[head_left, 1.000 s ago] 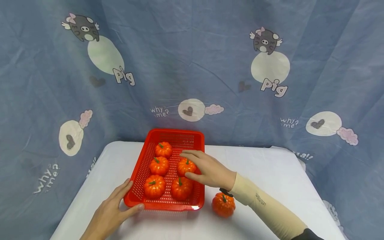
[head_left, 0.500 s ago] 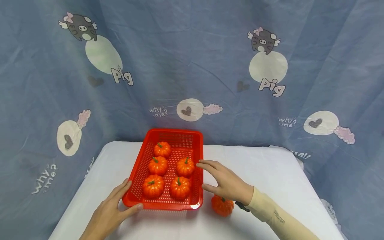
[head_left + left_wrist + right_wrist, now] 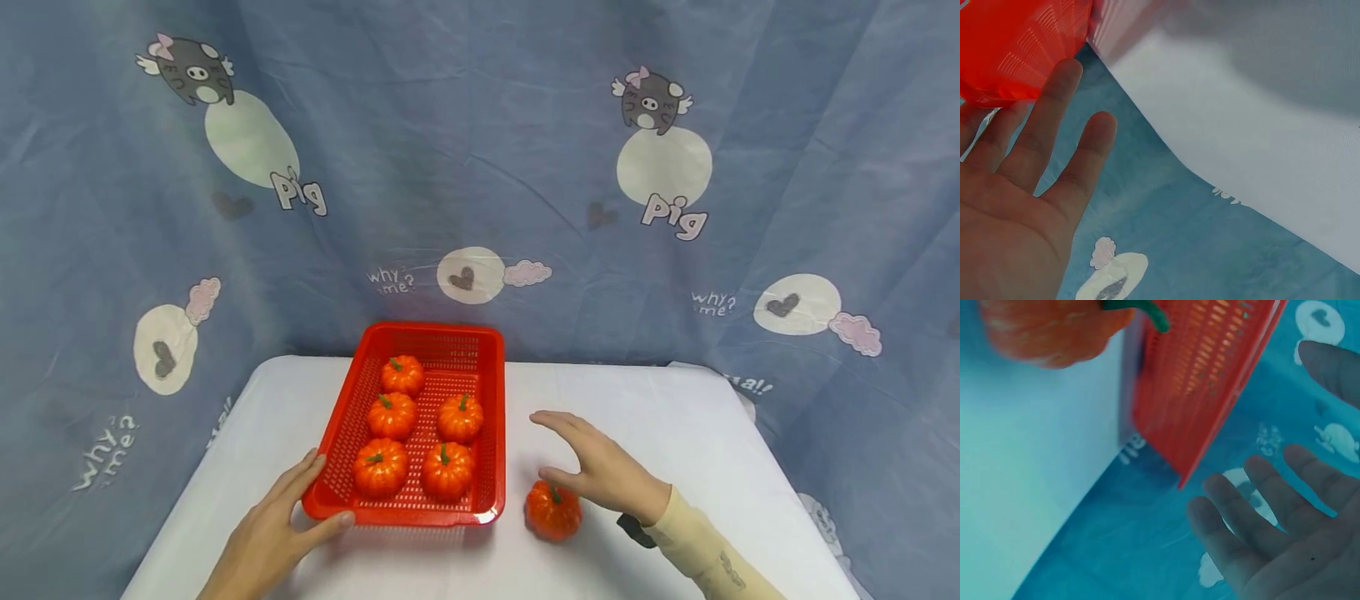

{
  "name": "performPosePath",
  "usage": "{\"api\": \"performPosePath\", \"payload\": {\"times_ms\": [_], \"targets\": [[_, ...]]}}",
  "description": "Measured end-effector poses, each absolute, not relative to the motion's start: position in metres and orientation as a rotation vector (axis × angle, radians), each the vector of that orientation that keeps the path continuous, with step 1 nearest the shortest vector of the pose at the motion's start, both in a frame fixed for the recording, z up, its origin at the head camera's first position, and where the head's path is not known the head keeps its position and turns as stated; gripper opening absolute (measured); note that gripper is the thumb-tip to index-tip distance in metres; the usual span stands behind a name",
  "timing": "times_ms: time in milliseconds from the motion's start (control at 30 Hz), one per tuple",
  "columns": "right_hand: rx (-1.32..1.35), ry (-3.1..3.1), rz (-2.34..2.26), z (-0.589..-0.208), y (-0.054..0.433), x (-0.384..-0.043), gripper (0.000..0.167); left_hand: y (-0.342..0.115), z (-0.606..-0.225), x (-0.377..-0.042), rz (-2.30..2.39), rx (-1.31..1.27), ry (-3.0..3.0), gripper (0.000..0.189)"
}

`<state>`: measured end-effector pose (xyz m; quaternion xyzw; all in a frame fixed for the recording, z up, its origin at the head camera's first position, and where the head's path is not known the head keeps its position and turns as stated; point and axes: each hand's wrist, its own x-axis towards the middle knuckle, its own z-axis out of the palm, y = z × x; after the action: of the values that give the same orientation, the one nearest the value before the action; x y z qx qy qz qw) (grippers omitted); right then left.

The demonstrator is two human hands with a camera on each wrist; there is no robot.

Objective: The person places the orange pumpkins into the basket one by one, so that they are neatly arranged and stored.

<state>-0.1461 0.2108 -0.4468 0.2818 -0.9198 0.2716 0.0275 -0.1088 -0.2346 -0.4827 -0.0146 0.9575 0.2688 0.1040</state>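
Observation:
A red plastic basket [image 3: 491,417] with mesh sides stands on the white table, holding several small orange pumpkins [image 3: 381,468] with green stems. My left hand [image 3: 262,525] rests against its front left corner, thumb by the front rim. In the left wrist view, the fairly straight fingers [image 3: 1054,87] touch the basket wall [image 3: 1035,44]. One more pumpkin [image 3: 553,512] lies on the table right of the basket. Just behind and right of it, my right hand [image 3: 607,467] hovers with spread fingers and nothing in them. The right wrist view shows this pumpkin [image 3: 1054,331] beside the basket [image 3: 1191,381].
The white-covered table [image 3: 637,400] has rounded far corners. Right behind it hangs a blue curtain [image 3: 480,167] printed with pigs and lettering, which also falls along both sides. The basket stands close to the table's far edge.
My right hand has drawn back from over the basket toward the right, uncovering the pumpkins there, and is now near the loose pumpkin. The left hand stays at the basket's corner.

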Motion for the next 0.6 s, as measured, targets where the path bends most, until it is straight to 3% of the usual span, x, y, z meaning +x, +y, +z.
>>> {"api": "performPosePath", "payload": {"times_ms": [367,600], "targets": [[0.984,-2.911,0.924,-0.472,0.232,-0.138,0.083,-0.235,-0.484,-0.109,0.785,-0.077,2.795,0.124],[1.002,-2.96,0.975,-0.489,0.235,-0.135,0.081,-0.235,-0.484,-0.11,0.79,-0.085,2.788,0.124]]}}
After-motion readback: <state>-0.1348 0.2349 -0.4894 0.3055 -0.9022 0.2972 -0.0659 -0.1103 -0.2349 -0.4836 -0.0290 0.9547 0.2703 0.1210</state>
